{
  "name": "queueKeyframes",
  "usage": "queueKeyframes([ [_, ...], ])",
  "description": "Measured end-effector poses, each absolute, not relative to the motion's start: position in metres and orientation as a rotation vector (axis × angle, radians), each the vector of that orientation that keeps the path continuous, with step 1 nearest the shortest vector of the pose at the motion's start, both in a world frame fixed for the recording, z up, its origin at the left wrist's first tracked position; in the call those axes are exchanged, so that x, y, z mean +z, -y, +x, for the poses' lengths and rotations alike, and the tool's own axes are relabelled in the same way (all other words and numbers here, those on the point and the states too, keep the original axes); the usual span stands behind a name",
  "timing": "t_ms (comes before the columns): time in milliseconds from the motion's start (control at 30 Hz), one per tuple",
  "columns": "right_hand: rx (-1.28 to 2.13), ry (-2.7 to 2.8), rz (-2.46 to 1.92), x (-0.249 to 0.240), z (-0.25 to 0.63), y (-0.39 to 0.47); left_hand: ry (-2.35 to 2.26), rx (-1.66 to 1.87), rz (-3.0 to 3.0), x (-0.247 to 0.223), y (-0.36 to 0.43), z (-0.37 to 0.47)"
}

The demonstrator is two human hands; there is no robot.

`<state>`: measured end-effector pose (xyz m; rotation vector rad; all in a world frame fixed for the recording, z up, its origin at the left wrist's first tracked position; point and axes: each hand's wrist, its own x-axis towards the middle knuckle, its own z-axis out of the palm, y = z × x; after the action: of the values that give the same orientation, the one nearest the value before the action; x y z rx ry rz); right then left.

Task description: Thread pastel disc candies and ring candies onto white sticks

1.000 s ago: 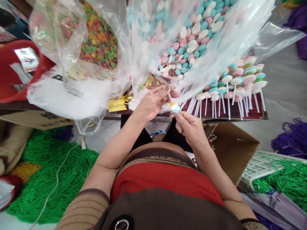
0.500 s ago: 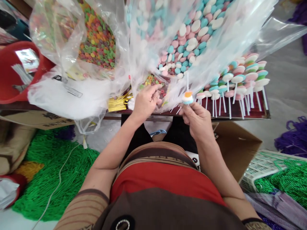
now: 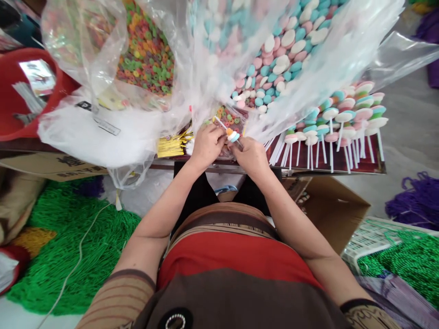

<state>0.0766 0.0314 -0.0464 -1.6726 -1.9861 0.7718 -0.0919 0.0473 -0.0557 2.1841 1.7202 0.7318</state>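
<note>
A white stick with an orange piece and white and blue candies (image 3: 233, 135) is between my hands, tilted, its bare end up to the left. My right hand (image 3: 252, 155) is closed on it below the candies. My left hand (image 3: 207, 146) is curled at its other side, close to the orange piece; what its fingertips pinch is too small to make out. Behind the hands lie small ring candies (image 3: 230, 117) in clear plastic. Pink, white and blue candies (image 3: 270, 75) fill a large plastic bag beyond. Finished-looking candy sticks (image 3: 343, 121) lie stacked at the right.
A bag of coloured rings (image 3: 147, 59) stands at the back left, beside a red basin (image 3: 58, 91). Yellow ties (image 3: 173, 145) lie left of my left hand. Below the table (image 3: 370, 165) are a cardboard box (image 3: 338, 210), green strands (image 3: 82, 242) and a white crate (image 3: 370, 237).
My right hand has moved left with the candy stick, which has gone from upright to tilted. My left hand has come up close to it, and the view has shifted slightly.
</note>
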Motion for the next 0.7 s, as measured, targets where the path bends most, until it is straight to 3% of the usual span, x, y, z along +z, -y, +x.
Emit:
queueKeyframes([
  [167,0.915,1.697,-1.610,-0.046,0.081,-0.030,-1.693,0.821,1.961,-0.050,-0.047,-0.094],
  [367,1.273,1.088,-1.235,-0.033,0.088,-0.026,-1.651,1.095,1.712,-0.030,-0.038,-0.081],
  [700,1.251,1.095,-1.152,-0.027,0.086,-0.028,-1.259,1.243,1.338,-0.024,-0.027,-0.054],
])
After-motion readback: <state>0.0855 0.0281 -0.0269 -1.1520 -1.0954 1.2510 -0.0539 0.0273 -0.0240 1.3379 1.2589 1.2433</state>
